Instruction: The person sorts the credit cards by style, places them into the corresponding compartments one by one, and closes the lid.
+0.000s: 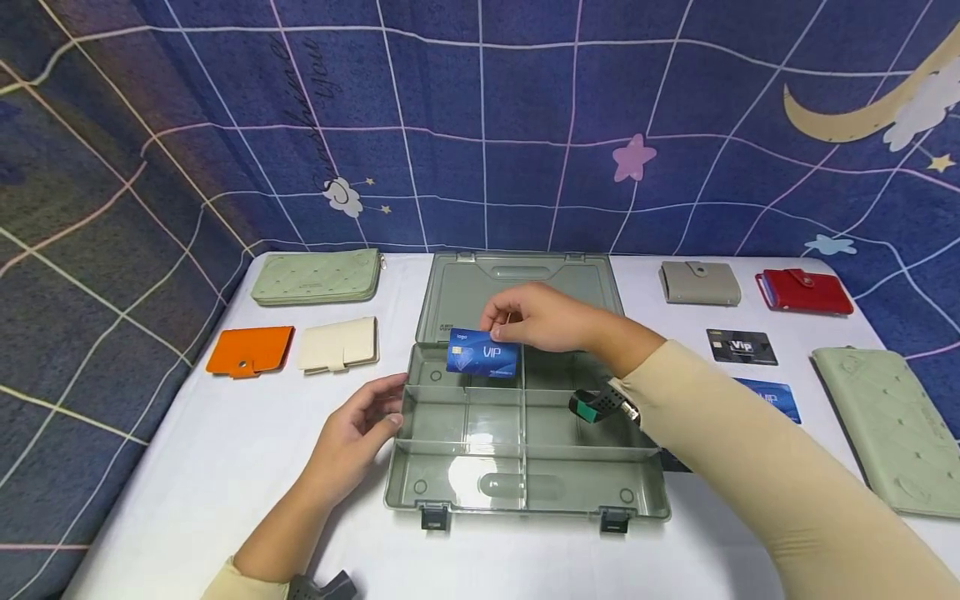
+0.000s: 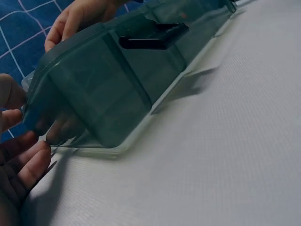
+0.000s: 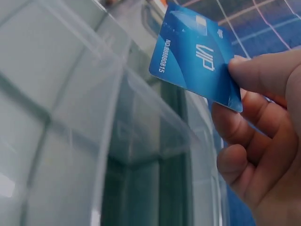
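My right grip (image 1: 538, 317) pinches one blue VIP card (image 1: 483, 360) above one case (image 1: 522, 478); my left grip (image 1: 352, 433) (fingers unclenched) touches its side. Two green wallets (image 1: 318, 277) (image 1: 892, 425) lie on the worktop (image 1: 187, 483).

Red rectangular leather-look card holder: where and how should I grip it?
Probably from above, pinching the near and far long edges of the red card holder, right of its strap: it lies flat, and inner leaves show at its left end.

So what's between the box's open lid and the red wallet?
A grey wallet lies between the lid and the red wallet. You can see it in the head view.
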Tool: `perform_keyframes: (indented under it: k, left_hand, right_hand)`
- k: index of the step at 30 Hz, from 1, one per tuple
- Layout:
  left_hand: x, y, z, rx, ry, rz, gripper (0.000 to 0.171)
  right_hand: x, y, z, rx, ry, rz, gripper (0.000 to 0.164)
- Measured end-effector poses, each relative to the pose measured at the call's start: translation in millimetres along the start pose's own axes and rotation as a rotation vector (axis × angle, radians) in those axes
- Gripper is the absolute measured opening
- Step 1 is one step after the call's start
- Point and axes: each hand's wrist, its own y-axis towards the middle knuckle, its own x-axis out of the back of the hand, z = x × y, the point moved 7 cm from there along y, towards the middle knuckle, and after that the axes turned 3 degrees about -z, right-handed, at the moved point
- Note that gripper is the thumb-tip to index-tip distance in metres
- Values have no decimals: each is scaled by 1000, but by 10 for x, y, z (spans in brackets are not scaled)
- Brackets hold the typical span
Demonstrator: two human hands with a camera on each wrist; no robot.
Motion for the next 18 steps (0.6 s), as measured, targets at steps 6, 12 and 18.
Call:
perform_keyframes:
  k: [6, 12, 18]
  left_hand:
    - [4, 24, -13, -1, -7, 14, 50]
    - [5, 24, -8, 12, -4, 10, 49]
    - [5, 11, 20, 45, 9, 3, 50]
  right_hand:
    - [-172, 72, 81, 26, -127, 4, 8]
    - [-290, 76, 150, 70, -264, -4, 10]
    - [-433, 61, 203, 156, -467, 16, 8]
